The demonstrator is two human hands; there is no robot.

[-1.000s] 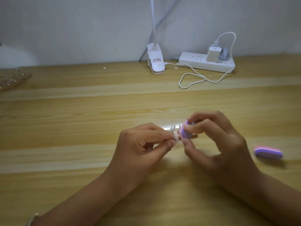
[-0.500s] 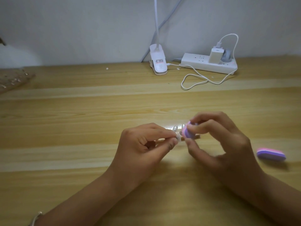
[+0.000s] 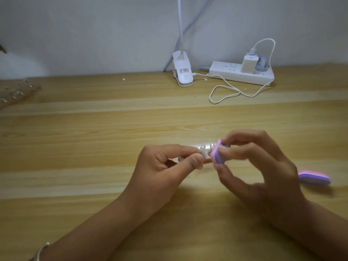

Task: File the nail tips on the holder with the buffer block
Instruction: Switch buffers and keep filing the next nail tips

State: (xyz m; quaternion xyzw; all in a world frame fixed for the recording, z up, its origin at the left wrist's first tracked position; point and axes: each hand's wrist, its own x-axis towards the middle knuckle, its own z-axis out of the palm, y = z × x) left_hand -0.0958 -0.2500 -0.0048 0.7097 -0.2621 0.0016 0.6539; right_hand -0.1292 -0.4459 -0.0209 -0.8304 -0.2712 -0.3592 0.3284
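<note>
The small buffer block point(image 3: 218, 155), layered pink, white and purple, stands on edge against the clear, glossy nail tips point(image 3: 203, 147) on their thin holder point(image 3: 207, 160), over the middle of the wooden desk point(image 3: 94, 147). The right grip point(image 3: 263, 166) pinches the block, and the left grip point(image 3: 162, 170) pinches the holder by a tip. A second buffer point(image 3: 314, 178) lies on the desk at right.

No text could be read: the only print was a small label point(image 3: 184, 70) on the lamp clip point(image 3: 185, 80), a dark line above a red one, both too blurred to make out, and any marks on the power strip point(image 3: 224, 73) were too small.
</note>
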